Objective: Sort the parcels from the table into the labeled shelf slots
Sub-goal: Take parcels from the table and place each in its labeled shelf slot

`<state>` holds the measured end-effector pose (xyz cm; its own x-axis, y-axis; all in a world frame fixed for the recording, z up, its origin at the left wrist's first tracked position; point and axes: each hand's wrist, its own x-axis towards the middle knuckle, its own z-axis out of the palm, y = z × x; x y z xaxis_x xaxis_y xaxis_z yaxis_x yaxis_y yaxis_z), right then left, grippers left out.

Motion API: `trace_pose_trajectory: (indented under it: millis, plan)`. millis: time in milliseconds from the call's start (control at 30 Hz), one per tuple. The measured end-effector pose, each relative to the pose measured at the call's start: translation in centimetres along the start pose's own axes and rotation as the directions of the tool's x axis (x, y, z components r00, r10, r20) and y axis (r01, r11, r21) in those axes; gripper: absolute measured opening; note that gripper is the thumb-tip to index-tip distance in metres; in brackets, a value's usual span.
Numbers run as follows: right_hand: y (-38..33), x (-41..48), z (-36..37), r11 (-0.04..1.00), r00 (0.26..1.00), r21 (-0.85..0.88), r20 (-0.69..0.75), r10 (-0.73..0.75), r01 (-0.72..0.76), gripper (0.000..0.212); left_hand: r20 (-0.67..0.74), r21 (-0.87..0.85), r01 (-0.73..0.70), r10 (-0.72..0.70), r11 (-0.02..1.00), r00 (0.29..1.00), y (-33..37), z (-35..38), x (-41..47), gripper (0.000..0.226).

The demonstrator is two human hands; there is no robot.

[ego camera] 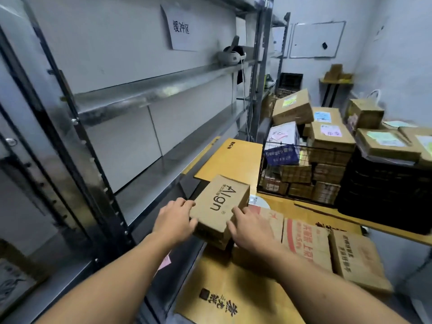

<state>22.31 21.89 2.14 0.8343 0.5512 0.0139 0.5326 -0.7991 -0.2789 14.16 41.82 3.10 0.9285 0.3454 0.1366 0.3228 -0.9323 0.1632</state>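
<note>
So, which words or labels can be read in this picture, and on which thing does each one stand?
"缓冲区": paper sign above the shelf.
"Align": cardboard box held by left hand and right hand.
Blurred, perhaps "Deeyeo": blue box in the wire basket.
Unreadable: red print on cartons, coloured labels on stacked parcels.

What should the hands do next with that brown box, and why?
Probably lift the box clear of the other parcels and swing it left toward the shelf. The left hand and right hand already have a grip on its two sides, and the shelf stands close by on the left, so carrying it over looks like the next step.
</note>
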Motion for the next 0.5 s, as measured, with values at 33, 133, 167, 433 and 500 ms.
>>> trace_pose_trajectory:
  millis: [33, 133, 167, 433, 500]
  plan:
    - [0.1, 1.4, 0.5, 1.0, 1.0, 0.025, 0.002, 0.01, -0.01, 0.043, 0.011, -0.018, 0.018, -0.018, 1.0, 1.0, -0.2, 0.6, 1.4, 0.047]
    - [0.7, 4.4, 2.2, 0.987, 0.997, 0.143, 0.023, 0.07, -0.073, 0.043, 0.069, -0.047, 0.06, -0.056, 0.997, 0.996, -0.4, 2.9, 4.4, 0.045]
    - [0.8, 4.9, 2.9, 0.976, 0.995, 0.197, 0.037, 0.092, -0.097, 0.042, 0.091, -0.054, 0.074, -0.069, 0.996, 0.994, -0.6, 3.8, 5.1, 0.045]
    - [1.4, 5.7, 6.3, 0.835, 0.982, 0.521, 0.048, 0.182, -0.18, 0.047, 0.127, -0.402, 0.171, -0.13, 0.9, 0.983, -1.7, 8.4, 6.0, 0.049]
    - [1.3, 5.7, 6.3, 0.804, 0.979, 0.563, 0.043, 0.201, -0.19, 0.048, 0.075, -0.442, 0.151, -0.131, 0.884, 0.989, -1.7, 8.5, 5.4, 0.048]
